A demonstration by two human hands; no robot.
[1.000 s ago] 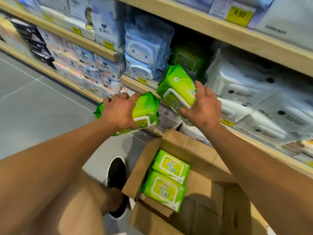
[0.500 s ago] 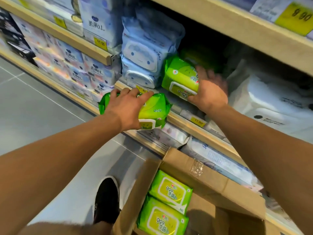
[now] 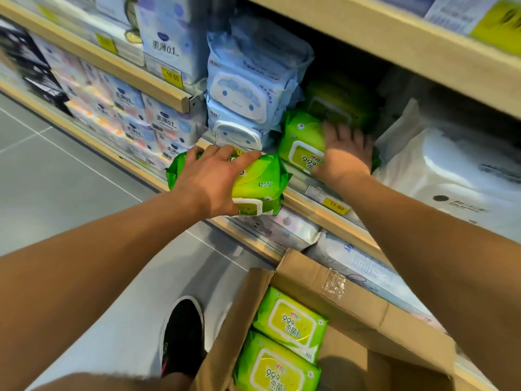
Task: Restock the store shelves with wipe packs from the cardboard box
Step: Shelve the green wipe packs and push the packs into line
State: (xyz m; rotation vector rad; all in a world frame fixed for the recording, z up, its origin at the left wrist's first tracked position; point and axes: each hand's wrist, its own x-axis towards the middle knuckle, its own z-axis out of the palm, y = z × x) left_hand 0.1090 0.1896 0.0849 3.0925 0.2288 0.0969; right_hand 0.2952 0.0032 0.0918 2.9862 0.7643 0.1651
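My left hand [image 3: 212, 179] grips a green wipe pack [image 3: 258, 183] from above, holding it in the air just in front of the middle shelf edge [image 3: 315, 201]. My right hand [image 3: 344, 152] lies flat on a second green wipe pack [image 3: 301, 139] that rests on the middle shelf, fingers spread over its right half. Another green pack [image 3: 335, 103] sits further back in the dark slot. The open cardboard box [image 3: 349, 303] stands on the floor below, with two green wipe packs [image 3: 287, 320] inside.
Blue wipe packs [image 3: 242, 91] are stacked left of the green slot; white packs [image 3: 439, 170] fill the right side. The upper shelf board [image 3: 394, 43] overhangs the slot. More packs line the lower shelf [image 3: 296, 232]. My black shoe [image 3: 181, 334] stands on the grey floor beside the box.
My right hand carried its green pack up and into the shelf slot and now presses on it there. My left hand rose with its pack toward the shelf edge.
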